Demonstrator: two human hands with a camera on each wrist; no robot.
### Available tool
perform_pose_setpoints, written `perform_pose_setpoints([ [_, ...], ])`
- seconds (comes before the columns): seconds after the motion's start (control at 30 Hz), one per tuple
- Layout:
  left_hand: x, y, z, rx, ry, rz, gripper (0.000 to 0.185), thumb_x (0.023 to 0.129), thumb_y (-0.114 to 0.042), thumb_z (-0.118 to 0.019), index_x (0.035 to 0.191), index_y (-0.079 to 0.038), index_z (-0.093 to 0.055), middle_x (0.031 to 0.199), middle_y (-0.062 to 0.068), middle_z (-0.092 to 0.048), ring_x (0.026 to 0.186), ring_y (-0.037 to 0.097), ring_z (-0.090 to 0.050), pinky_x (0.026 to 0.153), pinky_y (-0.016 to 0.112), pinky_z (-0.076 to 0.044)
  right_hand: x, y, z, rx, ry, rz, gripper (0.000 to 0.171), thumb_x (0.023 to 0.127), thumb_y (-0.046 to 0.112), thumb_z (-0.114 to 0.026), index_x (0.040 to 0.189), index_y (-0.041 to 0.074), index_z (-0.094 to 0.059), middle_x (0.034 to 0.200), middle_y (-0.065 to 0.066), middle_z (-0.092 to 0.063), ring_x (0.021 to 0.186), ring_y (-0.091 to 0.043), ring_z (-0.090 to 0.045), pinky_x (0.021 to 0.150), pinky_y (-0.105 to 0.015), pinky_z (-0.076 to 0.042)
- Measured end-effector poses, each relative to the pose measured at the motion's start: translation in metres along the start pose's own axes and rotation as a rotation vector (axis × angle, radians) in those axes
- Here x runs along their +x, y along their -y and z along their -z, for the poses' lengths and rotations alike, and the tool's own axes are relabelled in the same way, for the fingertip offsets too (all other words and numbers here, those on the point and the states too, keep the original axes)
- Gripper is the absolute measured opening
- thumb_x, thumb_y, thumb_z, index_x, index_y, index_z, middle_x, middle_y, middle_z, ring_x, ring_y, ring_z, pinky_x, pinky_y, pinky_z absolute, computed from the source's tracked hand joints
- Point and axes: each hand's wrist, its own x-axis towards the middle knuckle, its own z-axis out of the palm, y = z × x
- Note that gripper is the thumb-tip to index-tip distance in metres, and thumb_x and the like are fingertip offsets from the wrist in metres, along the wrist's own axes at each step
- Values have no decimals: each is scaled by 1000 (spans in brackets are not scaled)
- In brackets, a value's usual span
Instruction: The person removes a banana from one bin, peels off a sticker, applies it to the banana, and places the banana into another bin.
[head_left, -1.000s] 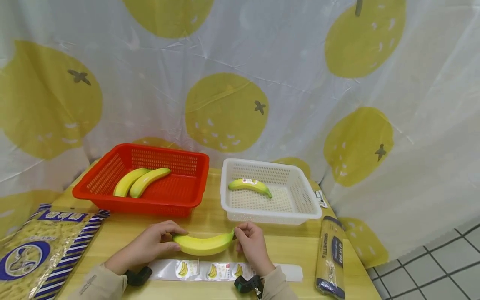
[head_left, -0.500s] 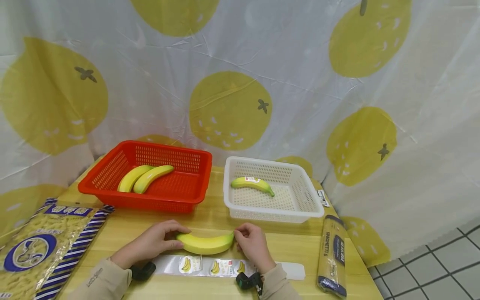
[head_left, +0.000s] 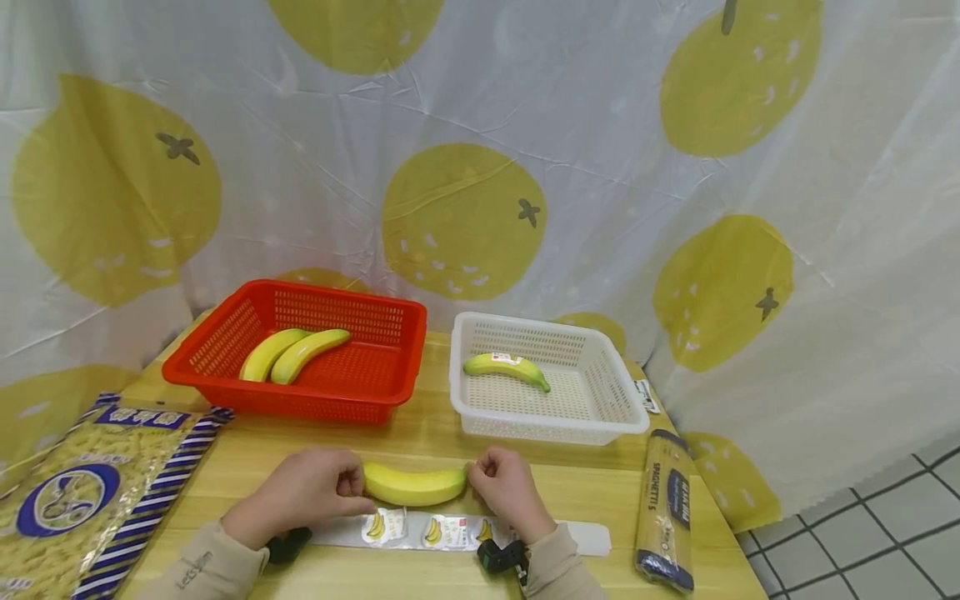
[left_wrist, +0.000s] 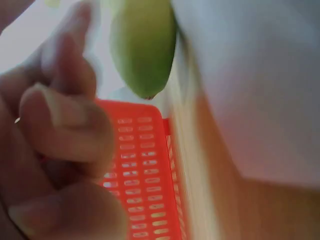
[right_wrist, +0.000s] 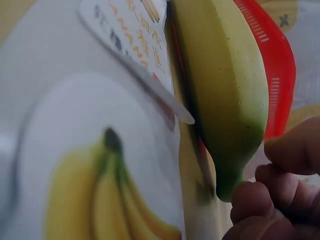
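Left end of the banana (head_left: 414, 486) covered by the curled fingers of the left hand (head_left: 303, 492); stem end tucked behind the right hand (head_left: 504, 487). Hard to tell from the head view whether the banana rests on the table (head_left: 585, 492) or hangs just above. Print on the sticker strip (head_left: 450, 533) too small to read, near edge hidden behind both wrists. Pasta bag (head_left: 75, 500) cut off at the left and bottom edges. Left wrist view heavily blurred: fingers (left_wrist: 65, 130) out of focus, red basket (left_wrist: 140, 175) smeared.
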Motion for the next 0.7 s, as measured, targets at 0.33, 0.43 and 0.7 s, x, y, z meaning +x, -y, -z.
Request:
perform_pose_setpoints([
  [0.33, -2, -8, -7, -64, 148, -59, 31, 71, -43, -91, 70, -37, -61, 62, -24, -50, 57, -6, -45, 54, 21, -38, -6, 8, 8, -106, 247, 126, 26, 94, 18, -66, 69, 13, -71, 55, 13, -55, 46, 0, -46, 46, -19, -38],
  [0.43, -2, -6, -6, -119, 174, -71, 29, 75, -42, -90, 72, -36, -61, 62, -23, -51, 56, -5, -46, 54, 21, -39, -10, 12, 7, -47, 354, 180, 25, 97, 24, -68, 76, 12, -75, 61, 13, -60, 49, 1, -48, 48, -19, -42],
  [0.7, -3, -8, -2, -298, 174, -135, 27, 82, -43, -86, 76, -33, -62, 64, -21, -51, 57, -7, -46, 53, 18, -41, -20, 27, -3, 124, 460, 327, 19, 98, 22, -72, 107, 7, -79, 97, -1, -77, 51, 5, -48, 48, -15, -42],
])
